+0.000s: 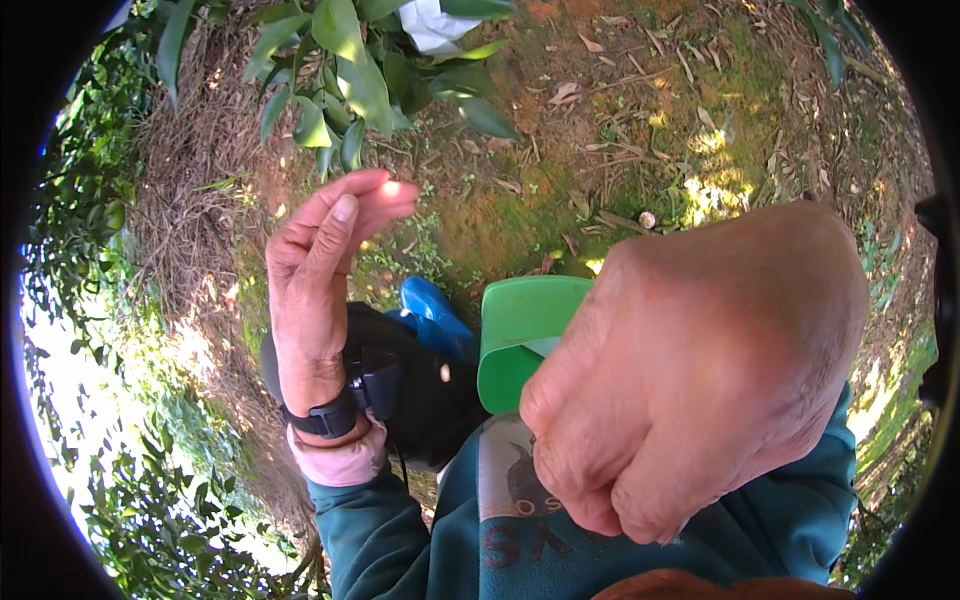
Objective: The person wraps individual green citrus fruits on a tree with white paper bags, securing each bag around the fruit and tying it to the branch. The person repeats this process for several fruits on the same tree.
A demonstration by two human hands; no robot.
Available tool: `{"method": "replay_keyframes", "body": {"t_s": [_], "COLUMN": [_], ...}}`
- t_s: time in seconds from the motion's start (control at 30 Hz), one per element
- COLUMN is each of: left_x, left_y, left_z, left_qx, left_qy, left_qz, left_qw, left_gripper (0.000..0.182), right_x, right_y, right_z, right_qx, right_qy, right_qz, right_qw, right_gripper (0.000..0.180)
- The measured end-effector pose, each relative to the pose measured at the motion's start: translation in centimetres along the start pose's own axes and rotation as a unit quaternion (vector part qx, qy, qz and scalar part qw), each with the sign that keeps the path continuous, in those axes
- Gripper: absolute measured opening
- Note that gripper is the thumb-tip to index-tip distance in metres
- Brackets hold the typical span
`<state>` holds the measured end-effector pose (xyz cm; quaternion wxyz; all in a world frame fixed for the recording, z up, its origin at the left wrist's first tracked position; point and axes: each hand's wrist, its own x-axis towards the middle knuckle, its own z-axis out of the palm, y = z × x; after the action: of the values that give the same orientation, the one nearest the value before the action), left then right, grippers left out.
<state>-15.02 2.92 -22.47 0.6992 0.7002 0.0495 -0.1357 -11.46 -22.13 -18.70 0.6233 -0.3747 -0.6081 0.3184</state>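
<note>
My left hand (322, 240) is raised, half curled with the fingertips pointing right, just below a leafy branch (360, 82); nothing shows in its grasp. Close to the camera, my right hand (697, 367) looms large with its fingers curled inward and downward. Its palm side is hidden, so I cannot tell if anything is in it. Behind that hand, a green plastic container (525, 307) stands against the front of my body, partly covered, with something pale just visible inside. A white paper-like piece (435, 26) sits among the leaves at the top.
Mossy soil with dry leaves (570, 157) lies ahead, and dry brush (195, 180) on the left. A blue shoe (435, 311) shows beyond my dark-clothed leg (442, 397). Dense foliage (82, 150) fills the left rim. A black strap with a small device (337, 412) circles my left wrist.
</note>
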Motion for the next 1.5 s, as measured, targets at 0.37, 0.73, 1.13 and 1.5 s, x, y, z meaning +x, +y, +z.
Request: {"method": "replay_keyframes", "body": {"t_s": [0.37,0.73,1.13,1.5], "left_x": [1.2,2.3,2.8,9.3], "left_y": [-0.7,-1.4,-0.6,2.3], "left_z": [-0.2,1.9,3.0,11.6], "left_qx": [-0.014,0.056,0.003,0.297], "left_qy": [-0.027,-0.014,-0.016,-0.19], "left_qz": [0.008,-0.052,-0.002,0.122], "left_qw": [1.0,0.997,1.0,0.928], "left_gripper": [0.03,0.034,0.027,0.046], "right_x": [-4.2,-10.4,-9.1,-12.8], "right_y": [8.3,15.5,7.6,5.6], "right_z": [11.5,15.5,1.9,-4.4], "right_qx": [-0.409,-0.436,-0.105,-0.097], "right_qy": [-0.118,-0.066,0.163,0.737], "right_qz": [0.344,0.32,0.255,0.107], "right_qw": [0.837,0.838,0.947,0.66], "right_gripper": [0.013,0.01,0.043,0.027]}}
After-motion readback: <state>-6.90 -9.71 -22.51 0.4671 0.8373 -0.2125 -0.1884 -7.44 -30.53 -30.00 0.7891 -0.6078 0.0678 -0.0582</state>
